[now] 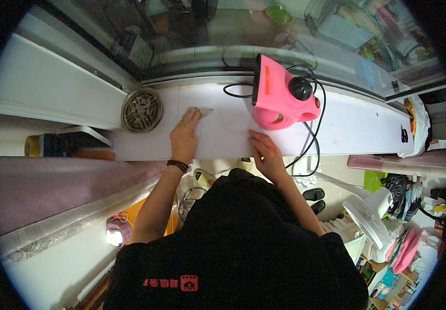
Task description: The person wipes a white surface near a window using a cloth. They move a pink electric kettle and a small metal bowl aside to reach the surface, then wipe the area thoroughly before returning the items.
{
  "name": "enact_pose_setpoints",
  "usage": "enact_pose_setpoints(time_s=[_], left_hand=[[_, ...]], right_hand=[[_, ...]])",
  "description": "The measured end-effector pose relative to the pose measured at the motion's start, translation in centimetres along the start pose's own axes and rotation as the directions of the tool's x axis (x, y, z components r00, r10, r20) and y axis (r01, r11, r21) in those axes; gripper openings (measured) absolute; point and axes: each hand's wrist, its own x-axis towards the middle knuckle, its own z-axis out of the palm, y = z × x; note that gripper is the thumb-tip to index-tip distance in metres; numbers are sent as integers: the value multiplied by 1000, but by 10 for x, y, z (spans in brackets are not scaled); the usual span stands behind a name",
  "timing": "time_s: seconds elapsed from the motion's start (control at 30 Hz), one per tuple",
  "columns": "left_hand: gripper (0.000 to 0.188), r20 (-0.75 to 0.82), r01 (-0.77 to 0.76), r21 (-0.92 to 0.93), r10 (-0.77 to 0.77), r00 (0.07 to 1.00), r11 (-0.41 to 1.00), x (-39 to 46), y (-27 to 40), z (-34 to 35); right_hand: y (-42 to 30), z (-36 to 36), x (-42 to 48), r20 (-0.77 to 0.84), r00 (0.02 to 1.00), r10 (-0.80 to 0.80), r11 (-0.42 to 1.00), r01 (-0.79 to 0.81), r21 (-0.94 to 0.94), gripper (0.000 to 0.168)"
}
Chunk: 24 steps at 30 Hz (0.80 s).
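My left hand (184,133) is over the white windowsill (223,135), with a dark band at its wrist. A small pale piece (206,112), blurred and perhaps cloth or tissue, sticks out from its fingertips. At the sill's front edge, my right hand (265,149) appears to hold nothing; its fingers are partly bent and a gap shows by the thumb. Just beyond it stands a pink handheld appliance (281,93), probably a garment steamer, with a black knob (300,88) and a black-rimmed head facing left.
A round container (142,109) with grey-brown pieces stands at the sill's left end. The black cord (316,139) loops behind the appliance and hangs over the front edge. Window glass (226,35) rises behind. On the floor right are black slippers (313,194) and a white fan (366,221).
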Motion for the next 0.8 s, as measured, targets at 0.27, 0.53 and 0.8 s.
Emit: enact_pose_setpoints(time_s=[0.27,0.53,0.8], left_hand=[[48,73,36,-99,-29,997,994,-38,26,-21],[47,-48,187,139,-182,982,972,-43,-3,-29],[39,-130,150,251,-120,984,956,-44,44,2]], right_hand=[[-2,-1,1,9,1000,25,1000,-25,0,26],[0,-4,0,27,1000,9,1000,-9,-13,26],[7,-6,-2,54,998,-25,1000,24,16,25]])
